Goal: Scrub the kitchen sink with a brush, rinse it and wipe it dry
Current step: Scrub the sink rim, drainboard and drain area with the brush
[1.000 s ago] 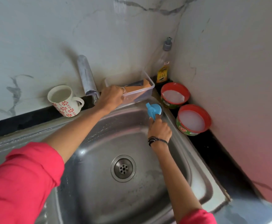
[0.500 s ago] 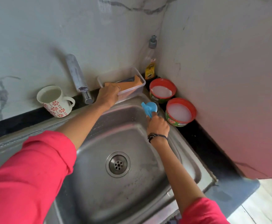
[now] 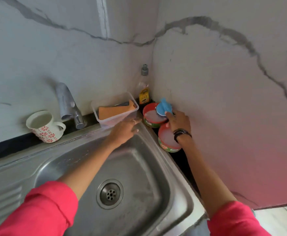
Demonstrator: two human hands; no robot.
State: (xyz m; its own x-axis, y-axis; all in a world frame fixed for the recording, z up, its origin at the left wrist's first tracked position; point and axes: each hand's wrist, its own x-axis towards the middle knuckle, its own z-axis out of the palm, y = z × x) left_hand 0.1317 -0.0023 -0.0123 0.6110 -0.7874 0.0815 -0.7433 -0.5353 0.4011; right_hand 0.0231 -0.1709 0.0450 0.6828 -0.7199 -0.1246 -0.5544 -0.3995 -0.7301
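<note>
R hand (image 3: 179, 120) gripped the blue round plastic brush (image 3: 163, 108) over the far red-rimmed soap tub (image 3: 152, 119); L hand (image 3: 126, 129) lay open on the steel sink (image 3: 158, 142) rim. Risk: pressing too hard could tip the tub off the bench.

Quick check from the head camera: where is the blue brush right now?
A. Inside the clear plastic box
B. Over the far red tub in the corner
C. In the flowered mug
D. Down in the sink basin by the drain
B: the right hand holds the blue brush over the far red tub in the corner, beside the sink, not in it.
</note>
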